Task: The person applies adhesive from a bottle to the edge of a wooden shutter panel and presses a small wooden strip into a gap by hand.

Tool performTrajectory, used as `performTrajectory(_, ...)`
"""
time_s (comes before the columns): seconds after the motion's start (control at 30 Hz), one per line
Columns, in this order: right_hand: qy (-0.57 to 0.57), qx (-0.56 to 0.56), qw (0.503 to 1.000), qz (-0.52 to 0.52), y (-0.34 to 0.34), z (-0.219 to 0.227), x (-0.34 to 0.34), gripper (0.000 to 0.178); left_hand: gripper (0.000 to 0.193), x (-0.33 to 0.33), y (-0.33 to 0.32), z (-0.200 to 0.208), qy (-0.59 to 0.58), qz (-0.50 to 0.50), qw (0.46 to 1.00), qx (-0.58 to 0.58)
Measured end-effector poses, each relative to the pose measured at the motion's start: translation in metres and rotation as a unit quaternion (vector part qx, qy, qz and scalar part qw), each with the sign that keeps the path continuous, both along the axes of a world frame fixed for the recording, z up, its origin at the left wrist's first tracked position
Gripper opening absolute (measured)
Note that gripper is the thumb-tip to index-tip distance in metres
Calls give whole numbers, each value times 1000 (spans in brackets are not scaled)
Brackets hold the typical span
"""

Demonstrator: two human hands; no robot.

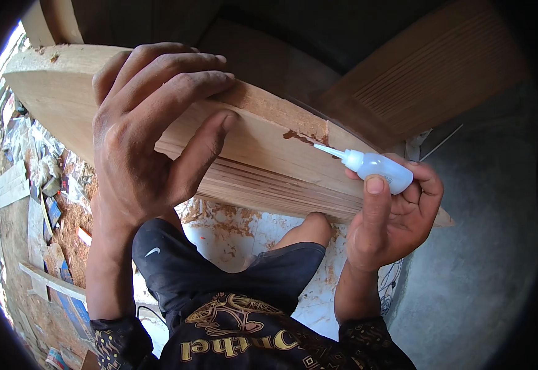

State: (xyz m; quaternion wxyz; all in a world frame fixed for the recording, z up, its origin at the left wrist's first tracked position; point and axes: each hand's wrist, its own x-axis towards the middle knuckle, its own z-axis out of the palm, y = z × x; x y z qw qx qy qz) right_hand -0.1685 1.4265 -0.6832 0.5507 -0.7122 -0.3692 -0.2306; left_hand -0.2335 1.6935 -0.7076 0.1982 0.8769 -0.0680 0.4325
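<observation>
Down the left edge of the frame, paper scraps (19, 179) and bits of packaging lie scattered over a sawdust-covered floor (71, 225), with a thin wood strip (50, 279) lying across the lower left. Just right of that, the left hand (148, 132) fills the upper left and centre: it is spread wide and pressed flat over a wooden board (262, 157), the four fingers hooked over the board's rough top edge and the thumb stretched down across its smooth face. The board runs at a slant from the upper left of the frame down to the right of centre, its lower part showing fine parallel grooves. Below it, at bottom centre, the person's dark shorts (176, 265) and a bare knee (309, 229) show above a white, dust-speckled sheet (232, 234) on the floor. Right of centre, a chipped, darker spot (303, 137) breaks the board's upper edge. The right hand (392, 216) is closed around a small white squeeze bottle (377, 169), thumb pressed on its side, and the bottle's thin nozzle points left, its tip just beside that chipped spot. In the upper right, another ribbed wooden panel (429, 74) leans, and grey concrete floor (484, 246) fills the right side.
</observation>
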Motion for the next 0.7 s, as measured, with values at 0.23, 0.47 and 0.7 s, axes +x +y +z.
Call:
performTrajectory(0.23, 158, 147, 977, 2, -30, 7, -2, 40, 31, -2, -3, 10, 33, 0, 999, 5)
performTrajectory(0.47, 126, 129, 984, -7, -30, -7, -8, 40, 29, 3, -6, 6, 19, 8, 1000, 20)
performTrajectory(0.7, 68, 75, 995, 15, -19, -17, -6, 40, 30, -3, -5, 10, 52, 11, 998, 19)
